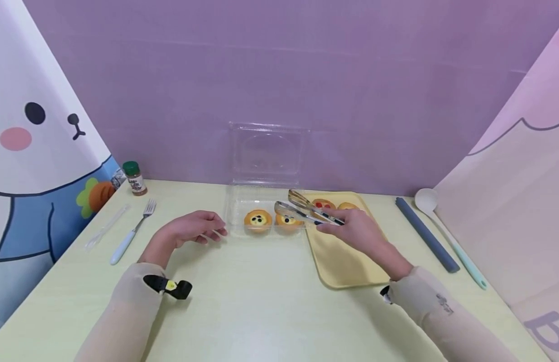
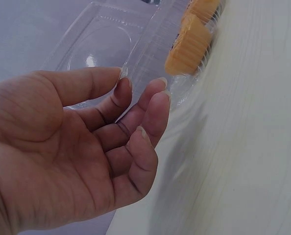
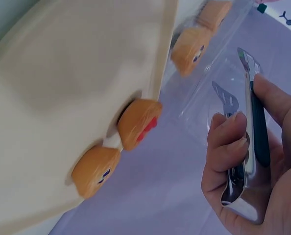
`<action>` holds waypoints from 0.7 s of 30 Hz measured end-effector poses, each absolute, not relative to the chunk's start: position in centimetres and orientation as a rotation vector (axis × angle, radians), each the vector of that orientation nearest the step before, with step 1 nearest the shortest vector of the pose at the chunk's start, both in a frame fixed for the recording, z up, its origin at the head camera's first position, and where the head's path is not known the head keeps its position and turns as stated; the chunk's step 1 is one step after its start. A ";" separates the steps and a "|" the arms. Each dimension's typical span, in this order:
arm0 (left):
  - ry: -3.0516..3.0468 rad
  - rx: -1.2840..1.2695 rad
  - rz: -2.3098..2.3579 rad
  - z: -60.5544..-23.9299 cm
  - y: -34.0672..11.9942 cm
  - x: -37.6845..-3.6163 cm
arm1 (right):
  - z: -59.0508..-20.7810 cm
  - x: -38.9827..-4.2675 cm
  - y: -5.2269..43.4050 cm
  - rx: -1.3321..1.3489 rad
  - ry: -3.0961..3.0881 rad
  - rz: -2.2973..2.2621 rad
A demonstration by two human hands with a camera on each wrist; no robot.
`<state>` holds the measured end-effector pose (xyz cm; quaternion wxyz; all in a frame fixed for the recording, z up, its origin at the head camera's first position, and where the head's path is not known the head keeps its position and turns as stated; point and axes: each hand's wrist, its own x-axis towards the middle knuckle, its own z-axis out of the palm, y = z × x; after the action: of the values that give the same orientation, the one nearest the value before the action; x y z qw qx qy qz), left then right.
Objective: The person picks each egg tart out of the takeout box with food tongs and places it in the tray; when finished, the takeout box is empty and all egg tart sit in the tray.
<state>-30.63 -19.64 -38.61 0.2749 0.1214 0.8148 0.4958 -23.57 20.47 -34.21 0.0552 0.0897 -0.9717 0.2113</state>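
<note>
In the head view my right hand point(image 1: 358, 230) grips metal tongs point(image 3: 250, 122) with dark handle grips. The two tong ends stand apart over the right end of a clear plastic box point(image 1: 236, 203), with nothing seen between them. Two small tarts with dark-dotted tops, one tart point(image 1: 258, 221) and another tart point(image 1: 285, 224), sit inside the box; its lid point(image 1: 267, 153) stands raised behind. My left hand point(image 1: 193, 229) is by the box's left edge, fingers loosely bent and holding nothing; whether the fingertips touch the plastic I cannot tell. A red-topped tart point(image 3: 139, 123) and a dark-dotted tart point(image 3: 96, 170) rest on the yellow tray point(image 1: 347, 264).
Left of the box lie a fork point(image 1: 133, 232) with a pale blue handle and a clear wrapped strip point(image 1: 107, 226). A green-capped jar point(image 1: 135, 178) stands at the back left. Farther right are a dark blue bar point(image 1: 426, 234) and a white ladle point(image 1: 451, 236) with a mint handle.
</note>
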 end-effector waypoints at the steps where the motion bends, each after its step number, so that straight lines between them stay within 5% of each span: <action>1: 2.189 0.326 1.335 -38.6 -19.7 -30.6 | -34.2 -23.6 20.2 0.272 -2.961 0.636; 21: 2.186 0.317 1.335 -38.9 -19.7 -30.8 | -33.7 -26.3 15.9 0.404 -3.153 0.524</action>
<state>-30.82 -19.73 -38.86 0.2765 0.1181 0.8140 0.4970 -26.31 15.92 -33.73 -0.0402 0.1253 -0.9779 0.1624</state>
